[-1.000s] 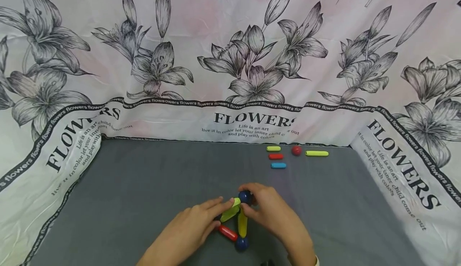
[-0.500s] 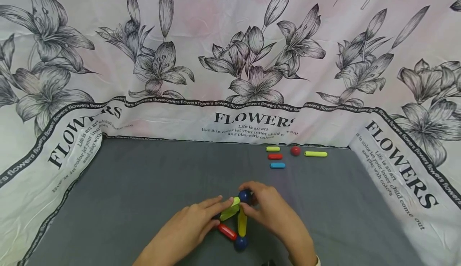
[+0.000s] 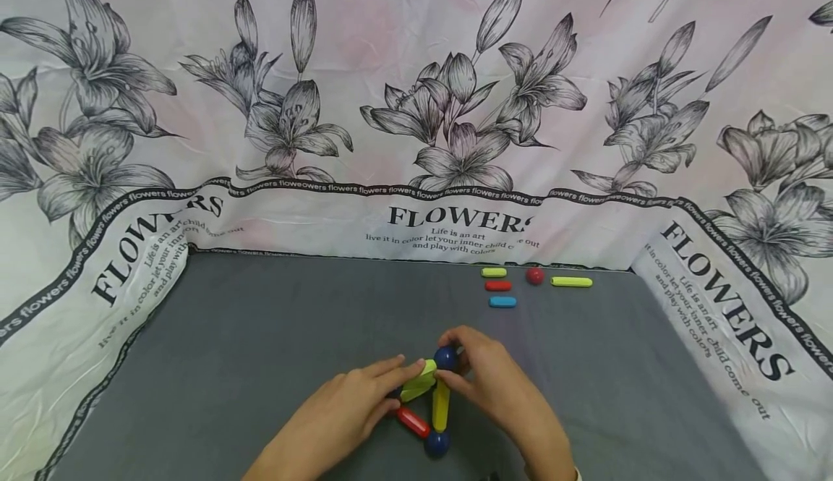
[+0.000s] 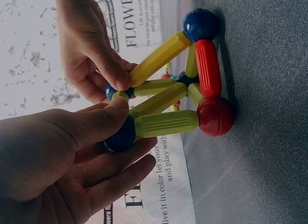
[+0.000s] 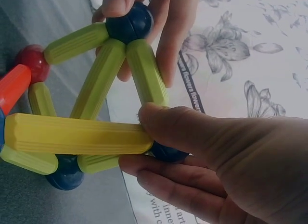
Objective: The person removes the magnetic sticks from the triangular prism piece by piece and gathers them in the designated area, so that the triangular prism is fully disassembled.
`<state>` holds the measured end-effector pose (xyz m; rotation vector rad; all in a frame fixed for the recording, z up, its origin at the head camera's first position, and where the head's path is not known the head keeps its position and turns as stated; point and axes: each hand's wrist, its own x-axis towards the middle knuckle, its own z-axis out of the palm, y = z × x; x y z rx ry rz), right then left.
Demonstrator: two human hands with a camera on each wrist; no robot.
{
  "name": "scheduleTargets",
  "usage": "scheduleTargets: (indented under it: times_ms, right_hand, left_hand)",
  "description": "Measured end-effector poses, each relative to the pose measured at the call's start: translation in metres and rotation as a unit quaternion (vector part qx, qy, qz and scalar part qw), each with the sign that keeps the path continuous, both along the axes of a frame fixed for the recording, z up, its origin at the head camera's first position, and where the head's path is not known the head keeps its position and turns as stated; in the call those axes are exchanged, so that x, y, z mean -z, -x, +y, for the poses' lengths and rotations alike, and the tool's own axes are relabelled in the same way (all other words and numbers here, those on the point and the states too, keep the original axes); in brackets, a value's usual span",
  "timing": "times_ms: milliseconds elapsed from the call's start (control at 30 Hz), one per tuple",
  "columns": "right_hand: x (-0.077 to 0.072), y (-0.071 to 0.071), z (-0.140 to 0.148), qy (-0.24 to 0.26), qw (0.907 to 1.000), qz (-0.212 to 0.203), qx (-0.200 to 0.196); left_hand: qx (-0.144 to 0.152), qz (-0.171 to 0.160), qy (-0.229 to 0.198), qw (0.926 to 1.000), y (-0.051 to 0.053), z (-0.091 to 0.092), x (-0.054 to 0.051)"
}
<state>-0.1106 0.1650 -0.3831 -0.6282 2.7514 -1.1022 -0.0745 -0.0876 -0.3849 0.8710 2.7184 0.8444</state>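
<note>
Between my hands stands a frame of magnetic building rods and balls on the grey cloth. My left hand (image 3: 345,409) pinches a dark blue ball (image 5: 130,23) at one top corner. With thumb and fingers, my right hand (image 3: 491,383) grips another dark blue ball (image 3: 445,357), where a yellow rod (image 5: 79,133) ends. A short green rod (image 5: 147,72) links these two balls. Lower down, a red rod (image 4: 209,68) joins a blue ball (image 4: 200,25) to a red ball (image 4: 215,117). More green rods (image 4: 166,124) meet at a blue ball (image 5: 66,172) at the base.
At the back of the grey cloth (image 3: 293,336) lie a short green rod (image 3: 494,273), a red rod (image 3: 497,286), a blue rod (image 3: 502,301), a red ball (image 3: 535,275) and a longer green rod (image 3: 572,282). A flower-printed curtain (image 3: 312,220) borders the surface behind and at both sides.
</note>
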Motion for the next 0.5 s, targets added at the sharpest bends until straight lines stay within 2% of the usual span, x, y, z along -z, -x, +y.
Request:
scheduleTargets:
  times_ms: [267,500]
  right_hand:
    - [-0.0004,-0.0014,-0.0018,-0.004,0.9998,0.015,0.011]
    - [-0.0052,-0.0052,0.0024,-0.010,0.9984,0.038,0.041]
  left_hand:
    - [-0.006,-0.002,0.002,1.0000,0.0017,-0.0007,0.0025]
    - [0.001,0.004,0.006,1.0000,0.0014,0.0010,0.0017]
